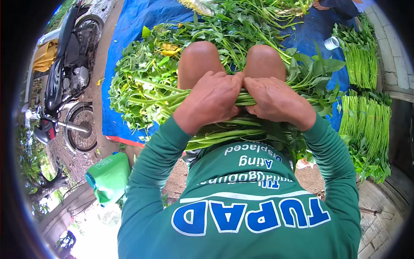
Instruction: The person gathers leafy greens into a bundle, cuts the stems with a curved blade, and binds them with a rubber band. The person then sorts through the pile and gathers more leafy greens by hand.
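My left hand (211, 101) is closed around a bunch of long green stems (172, 100) that lies across my lap, its cut ends toward the left and its leaves (319, 71) toward the right. Close beside it, almost touching, my right hand (276, 100) is curled over the same bunch, near the leafy side. The fingertips of both hands are partly hidden among the stems. More loose stems (228, 134) rest on my lap below the hands. Beyond my knees a big heap of leafy greens (146, 69) spreads over a blue tarp (136, 17).
Tied bundles of green stems (365, 114) lie at the right, with others above them (361, 64). A white cup (331, 43) stands near those. At the left are a motorcycle (64, 73) and a green plastic container (110, 177). Part of another person (340, 6) shows at the top right.
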Demonstrator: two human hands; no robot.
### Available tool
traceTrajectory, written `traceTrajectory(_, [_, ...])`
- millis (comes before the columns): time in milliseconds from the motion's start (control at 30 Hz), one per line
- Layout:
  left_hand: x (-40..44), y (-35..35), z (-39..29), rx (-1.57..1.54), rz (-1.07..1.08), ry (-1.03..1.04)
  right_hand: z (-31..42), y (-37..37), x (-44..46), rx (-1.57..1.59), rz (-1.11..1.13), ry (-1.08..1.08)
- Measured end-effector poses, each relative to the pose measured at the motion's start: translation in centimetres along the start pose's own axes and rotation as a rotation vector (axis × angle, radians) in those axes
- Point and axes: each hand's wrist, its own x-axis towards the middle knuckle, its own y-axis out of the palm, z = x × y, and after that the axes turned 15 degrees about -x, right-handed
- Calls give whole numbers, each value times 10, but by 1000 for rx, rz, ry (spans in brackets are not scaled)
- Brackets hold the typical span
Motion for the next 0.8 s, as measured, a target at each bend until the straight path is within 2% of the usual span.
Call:
traceTrajectory(100, [0, 2, 2, -125, 161, -81, -11, -3, -16, 1, -69, -56])
traceTrajectory(133, [-5, 8, 7, -185, 114, -6, -15, -2, -24, 5, -103, -89])
traceTrajectory(233, [-7, 4, 7, -312, 138, -46, -18, -20, -31, -115, 34, -32])
traceTrajectory(267, [-6, 1, 5, -331, 154, -55, -12, -12, -33, -213, -6, 7])
traceTrajectory(367, [-6, 14, -1, -174, 16, 122, -2, -1, -41, -323, -136, 9])
traceTrajectory(467, [2, 7, -7, -160, 266, -149, -27, -12, -52, -195, -88, -23])
traceTrajectory(533, [0, 6, -10, -171, 242, -132, -34, -26, -58, -209, 27, 26])
traceTrajectory(633, [-7, 4, -16, -162, 232, -130, -15, -12, -65, -442, -80, 64])
traceTrajectory(667, [-9, 4, -18, -157, 227, -135, -18, -2, -70, -439, -169, 54])
traceTrajectory(767, [-13, 6, -20, -128, 226, -140, -37, -9, -84, -115, -262, 1])
traceTrajectory(800, [-13, 7, -19, -135, 227, -133, -47, -14, -90, -23, -128, 11])
